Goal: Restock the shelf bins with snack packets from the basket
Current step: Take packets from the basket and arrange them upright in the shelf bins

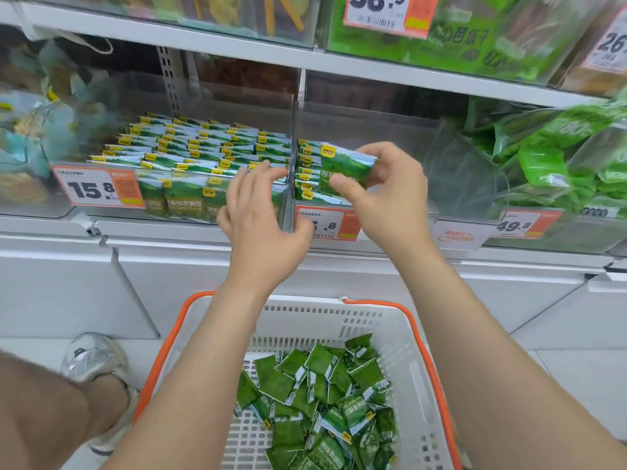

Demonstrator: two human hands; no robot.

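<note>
Clear plastic shelf bin [112, 213], left: full, rows of upright green snack packets [190, 150]. Left hand [261, 218]: fingers spread, holding nothing, at that bin's right front corner. Right hand [390, 195]: thumb and fingers pinching a small green packet stack [346, 167] over the partly filled neighbouring bin [366, 130]. White slotted basket [403, 337] with orange handles, near: loose green packets [319, 391] inside

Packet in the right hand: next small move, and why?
Probably set the packet down onto the row in the right bin: the right hand pinches it over that row, this bin is mostly bare, and the left bin looks full.
</note>
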